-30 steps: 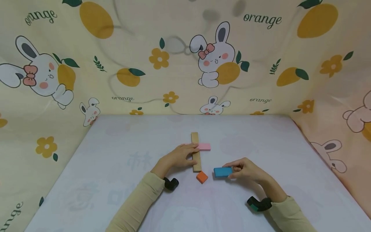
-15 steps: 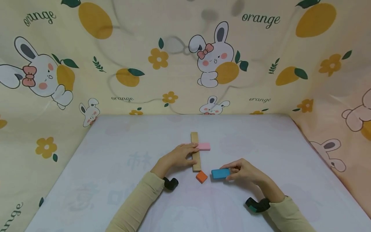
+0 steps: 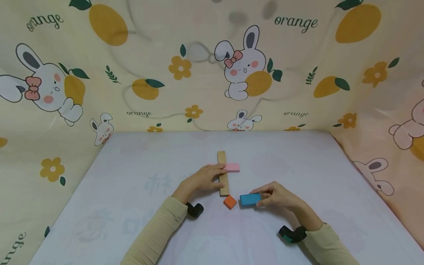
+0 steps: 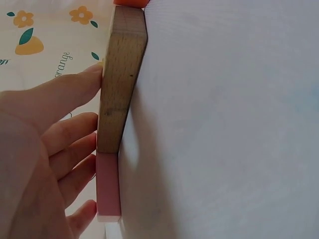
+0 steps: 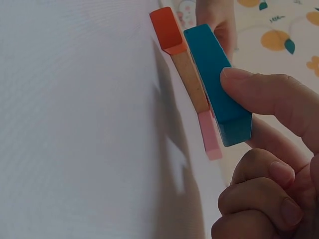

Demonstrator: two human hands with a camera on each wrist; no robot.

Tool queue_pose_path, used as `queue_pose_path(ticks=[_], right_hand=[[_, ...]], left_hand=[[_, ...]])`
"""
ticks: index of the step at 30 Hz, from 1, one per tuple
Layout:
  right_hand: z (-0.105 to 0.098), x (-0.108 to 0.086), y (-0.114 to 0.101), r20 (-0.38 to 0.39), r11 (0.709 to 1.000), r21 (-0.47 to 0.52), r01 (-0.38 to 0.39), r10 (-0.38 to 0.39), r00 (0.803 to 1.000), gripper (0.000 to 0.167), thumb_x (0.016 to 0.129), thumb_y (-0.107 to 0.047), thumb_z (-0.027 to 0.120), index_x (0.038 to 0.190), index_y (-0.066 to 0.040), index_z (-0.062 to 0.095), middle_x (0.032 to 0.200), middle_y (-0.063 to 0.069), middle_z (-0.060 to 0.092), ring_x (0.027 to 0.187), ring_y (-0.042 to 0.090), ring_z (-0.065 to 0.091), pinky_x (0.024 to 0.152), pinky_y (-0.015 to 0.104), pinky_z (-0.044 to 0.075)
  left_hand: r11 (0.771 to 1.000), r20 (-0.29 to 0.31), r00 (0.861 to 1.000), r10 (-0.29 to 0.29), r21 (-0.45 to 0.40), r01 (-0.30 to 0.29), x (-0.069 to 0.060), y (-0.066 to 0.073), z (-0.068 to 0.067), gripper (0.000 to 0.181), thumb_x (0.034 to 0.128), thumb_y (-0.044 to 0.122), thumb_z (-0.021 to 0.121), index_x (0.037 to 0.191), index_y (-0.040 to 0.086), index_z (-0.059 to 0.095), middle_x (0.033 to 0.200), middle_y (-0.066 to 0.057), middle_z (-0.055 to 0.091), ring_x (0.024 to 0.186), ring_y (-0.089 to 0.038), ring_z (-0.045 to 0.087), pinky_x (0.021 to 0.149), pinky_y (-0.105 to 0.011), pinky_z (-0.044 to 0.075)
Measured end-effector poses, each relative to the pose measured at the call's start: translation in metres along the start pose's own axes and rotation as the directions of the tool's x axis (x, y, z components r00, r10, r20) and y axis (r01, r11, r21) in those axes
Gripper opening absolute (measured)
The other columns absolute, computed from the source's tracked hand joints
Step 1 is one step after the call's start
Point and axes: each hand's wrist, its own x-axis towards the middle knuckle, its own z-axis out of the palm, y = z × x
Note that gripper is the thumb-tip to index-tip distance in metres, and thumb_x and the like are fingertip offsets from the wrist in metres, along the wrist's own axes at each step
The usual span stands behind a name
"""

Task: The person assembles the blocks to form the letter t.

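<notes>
My left hand (image 3: 203,178) rests its fingertips on a long natural wood block (image 3: 223,184) and a pink block (image 3: 233,168) lying crosswise to it. In the left wrist view the thumb touches the wood block's upper side, and the fingers lie loosely along the wood and pink. Those fingers hide where the two meet. An orange block (image 3: 230,202), set at an angle, touches or nearly touches the wood block's near end. To its right, my right hand (image 3: 279,197) pinches a blue block (image 5: 212,74) between thumb and index finger, just above the table, other fingers curled.
A pale cloth covers the table (image 3: 149,154). Behind and at both sides hangs a curtain (image 3: 198,84) printed with rabbits and oranges. Each wrist wears a black camera, one of them the left wrist camera (image 3: 195,210).
The right hand has moved slightly left with the blue block, bringing it closer to the orange block. The left hand and the other blocks have stayed in place.
</notes>
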Motion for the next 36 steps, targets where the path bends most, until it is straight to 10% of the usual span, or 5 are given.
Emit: queue_pose_path(ticks=[36], right_hand=[[0.01, -0.001, 0.0, 0.023, 0.998, 0.014, -0.068, 0.068, 0.997, 0.041, 0.08, -0.01, 0.075, 0.115, 0.01, 0.066, 0.059, -0.006, 0.03, 0.057, 0.002, 0.031, 0.054, 0.022, 0.026]], left_hand=[[1.0, -0.01, 1.0, 0.007, -0.011, -0.008, 0.0, 0.0, 0.0, 0.057, 0.0942, 0.035, 0.06, 0.144, 0.011, 0.046, 0.158, -0.004, 0.034, 0.149, -0.023, 0.03, 0.122, -0.048, 0.022]])
